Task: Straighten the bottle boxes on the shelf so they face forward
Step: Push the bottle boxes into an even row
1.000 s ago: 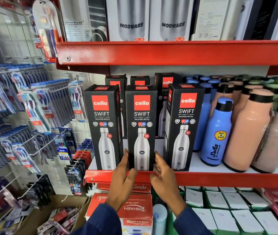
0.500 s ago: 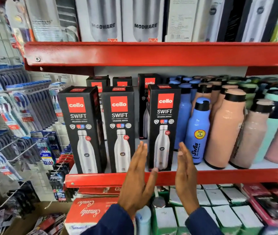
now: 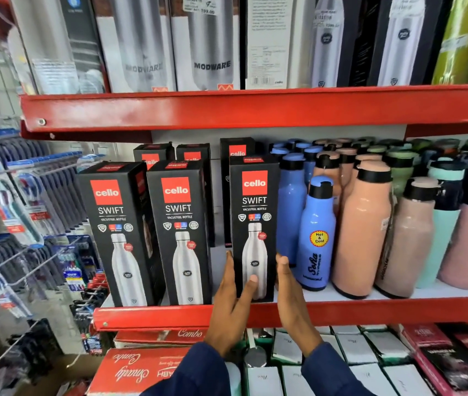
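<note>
Three black Cello Swift bottle boxes stand at the front of the red shelf [image 3: 155, 317]: a left box [image 3: 118, 232], a middle box [image 3: 181, 230] and a right box [image 3: 254, 212]. The right box faces forward. My left hand [image 3: 231, 304] presses flat on its left side, thumb across its front. My right hand [image 3: 291, 298] lies flat against its right side. Together they clamp the box low down. More Cello boxes [image 3: 237, 151] stand behind.
Blue, peach and mint bottles [image 3: 315, 235] crowd the shelf right of the boxes. Modware boxes [image 3: 209, 44] fill the upper shelf. Toothbrush packs [image 3: 21, 195] hang on pegs at left. Red and white boxes [image 3: 147, 367] sit on the shelf below.
My hands left the middle box, moved right and closed onto the sides of the right box. That box, angled before, now faces forward. The view shifted right.
</note>
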A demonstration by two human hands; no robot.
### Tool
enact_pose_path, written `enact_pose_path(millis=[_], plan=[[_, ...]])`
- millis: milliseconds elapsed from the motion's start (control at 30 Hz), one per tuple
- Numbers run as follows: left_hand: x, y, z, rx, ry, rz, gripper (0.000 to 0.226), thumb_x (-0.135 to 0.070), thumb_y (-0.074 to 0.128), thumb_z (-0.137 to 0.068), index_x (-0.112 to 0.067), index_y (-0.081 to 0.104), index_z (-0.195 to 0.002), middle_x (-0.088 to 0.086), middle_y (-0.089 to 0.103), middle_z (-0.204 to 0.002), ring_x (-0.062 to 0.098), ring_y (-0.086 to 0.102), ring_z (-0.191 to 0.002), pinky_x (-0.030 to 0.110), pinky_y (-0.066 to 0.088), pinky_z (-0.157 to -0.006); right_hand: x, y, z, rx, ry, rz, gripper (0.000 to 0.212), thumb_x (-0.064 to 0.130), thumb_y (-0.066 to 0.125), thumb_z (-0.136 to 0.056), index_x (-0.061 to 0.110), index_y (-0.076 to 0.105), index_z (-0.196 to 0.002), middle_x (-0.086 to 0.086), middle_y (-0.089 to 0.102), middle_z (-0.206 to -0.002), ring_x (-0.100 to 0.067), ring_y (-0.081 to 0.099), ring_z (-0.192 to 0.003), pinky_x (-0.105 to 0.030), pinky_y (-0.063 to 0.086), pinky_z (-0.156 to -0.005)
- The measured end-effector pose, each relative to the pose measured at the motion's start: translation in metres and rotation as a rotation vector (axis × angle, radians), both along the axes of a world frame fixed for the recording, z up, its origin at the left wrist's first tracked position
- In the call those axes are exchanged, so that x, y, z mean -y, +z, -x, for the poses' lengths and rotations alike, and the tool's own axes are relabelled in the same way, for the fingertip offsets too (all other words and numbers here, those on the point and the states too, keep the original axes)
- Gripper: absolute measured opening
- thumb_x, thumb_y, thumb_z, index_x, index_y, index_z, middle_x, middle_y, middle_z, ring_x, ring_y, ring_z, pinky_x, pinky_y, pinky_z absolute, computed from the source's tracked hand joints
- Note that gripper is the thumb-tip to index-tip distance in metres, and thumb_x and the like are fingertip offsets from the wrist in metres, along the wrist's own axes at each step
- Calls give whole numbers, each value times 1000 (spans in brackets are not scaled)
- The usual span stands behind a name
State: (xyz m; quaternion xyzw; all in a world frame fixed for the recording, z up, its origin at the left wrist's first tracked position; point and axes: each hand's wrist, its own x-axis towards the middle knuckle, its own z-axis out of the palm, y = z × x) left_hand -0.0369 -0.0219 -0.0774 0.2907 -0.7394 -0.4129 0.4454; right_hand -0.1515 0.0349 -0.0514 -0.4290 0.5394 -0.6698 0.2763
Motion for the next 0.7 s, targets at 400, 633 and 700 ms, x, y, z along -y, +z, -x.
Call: enact_pose_path(millis=[400, 633, 700], plan=[[0, -8, -11, -52, 29, -67, 82, -58, 47, -91, -32, 11, -159, -30, 13, -163, -17, 11, -148, 29, 13, -128, 2, -9, -4, -30, 79, -28, 96, 89, 29, -70, 32, 32, -147, 24, 35, -150, 23, 31, -128, -21, 22, -117], [-6, -8, -17, -47, 23, -114, 74, -53, 46, -95, -32, 13, -158, -25, 13, -165, -28, 10, -141, 7, 11, -118, 1, -11, -11, -22, 63, -6, 82, 76, 30, -79, 32, 32, -148, 27, 35, -149, 18, 29, -134, -20, 20, -117], [-6, -10, -18, -42, 32, -113, 75, -53, 45, -95, -30, 14, -159, -25, 13, -164, -29, 10, -140, -3, 11, -112, 0, -10, -13, -21, 61, 3, 80, 76, 30, -80, 32, 34, -148, 27, 36, -149, 17, 29, -135, -20, 20, -115]])
